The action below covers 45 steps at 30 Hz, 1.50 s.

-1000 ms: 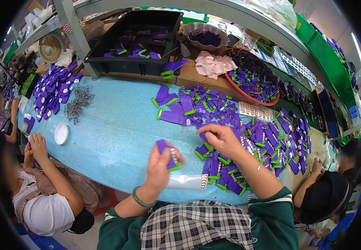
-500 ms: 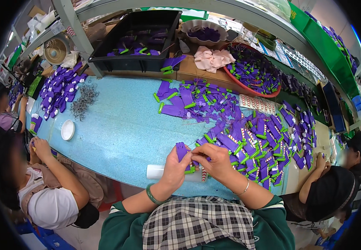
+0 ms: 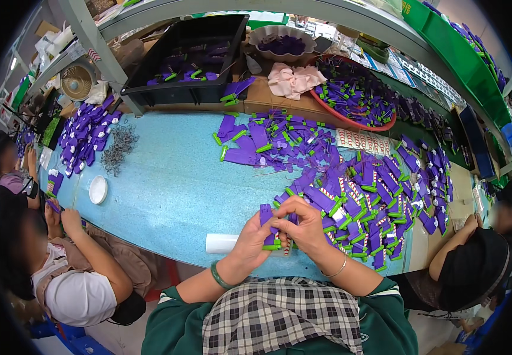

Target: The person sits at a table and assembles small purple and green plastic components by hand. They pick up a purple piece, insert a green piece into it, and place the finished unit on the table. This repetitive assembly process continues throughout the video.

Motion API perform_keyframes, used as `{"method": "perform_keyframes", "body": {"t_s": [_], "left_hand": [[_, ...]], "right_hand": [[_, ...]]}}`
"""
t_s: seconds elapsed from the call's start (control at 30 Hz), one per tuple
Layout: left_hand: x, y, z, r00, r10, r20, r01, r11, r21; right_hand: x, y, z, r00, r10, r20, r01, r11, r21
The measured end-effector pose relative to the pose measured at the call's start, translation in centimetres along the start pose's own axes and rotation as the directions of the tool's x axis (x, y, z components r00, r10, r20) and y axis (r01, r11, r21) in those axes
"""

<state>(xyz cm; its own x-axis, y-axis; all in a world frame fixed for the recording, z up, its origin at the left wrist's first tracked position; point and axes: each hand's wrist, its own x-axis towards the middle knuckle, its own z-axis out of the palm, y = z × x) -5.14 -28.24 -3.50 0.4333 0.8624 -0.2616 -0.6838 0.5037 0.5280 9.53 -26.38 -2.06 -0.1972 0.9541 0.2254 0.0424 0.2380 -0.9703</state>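
Observation:
Between the fingers of my left hand [image 3: 249, 241] is a flat purple piece with a green end [image 3: 265, 213]. My right hand [image 3: 304, 229] meets it from the other side, thumb and forefinger pinched together against the piece. Whatever lies in that pinch is too small and hidden to make out. A red-and-white striped strip [image 3: 287, 248] shows below the fingers. Just left of my hands a white cylinder [image 3: 220, 243] lies on the blue table [image 3: 155, 195]. Close to my right hand spreads a heap of purple-and-green pieces [image 3: 356, 201], many with striped strips.
Farther back are more purple pieces [image 3: 262, 136], a black bin [image 3: 179, 93], a pink cloth [image 3: 294, 80] and a red basket [image 3: 356, 126]. A white bowl [image 3: 98, 189] and tangled wire loops [image 3: 118, 148] lie left. Co-workers sit at both sides.
Both hands have shifted slightly right with the purple piece, and my right fingers have risen a little. The view has turned a bit. Co-workers' hands have moved too.

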Motion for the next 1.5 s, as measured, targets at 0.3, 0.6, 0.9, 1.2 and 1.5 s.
{"method": "perform_keyframes", "body": {"t_s": [0.3, 0.6, 0.9, 1.2, 1.5], "left_hand": [[0.6, -1.1, -0.9, 0.967, 0.143, -0.21, -0.139, 0.99, 0.034], [0.0, 0.2, -0.3, 0.974, 0.209, -0.083, -0.16, 0.903, 0.399], [-0.5, 0.0, 0.6, 0.973, 0.165, 0.16, -0.218, 0.438, 0.872], [-0.6, 1.0, 0.7, 0.949, 0.157, 0.273, -0.291, 0.11, 0.95], [-1.0, 0.4, 0.4, 0.967, 0.072, 0.244, -0.255, 0.259, 0.932]], "right_hand": [[0.1, -1.2, -0.2, 0.88, -0.426, 0.211, 0.465, 0.678, -0.569], [0.4, -0.9, -1.7, 0.978, -0.189, 0.088, 0.208, 0.903, -0.377], [-0.3, -2.4, -2.6, 0.988, 0.119, 0.1, -0.089, 0.96, -0.265], [-0.8, -1.9, -2.8, 0.988, 0.14, 0.061, -0.122, 0.963, -0.242], [-0.9, -2.0, -2.2, 0.987, 0.028, 0.16, 0.028, 0.942, -0.334]]}}
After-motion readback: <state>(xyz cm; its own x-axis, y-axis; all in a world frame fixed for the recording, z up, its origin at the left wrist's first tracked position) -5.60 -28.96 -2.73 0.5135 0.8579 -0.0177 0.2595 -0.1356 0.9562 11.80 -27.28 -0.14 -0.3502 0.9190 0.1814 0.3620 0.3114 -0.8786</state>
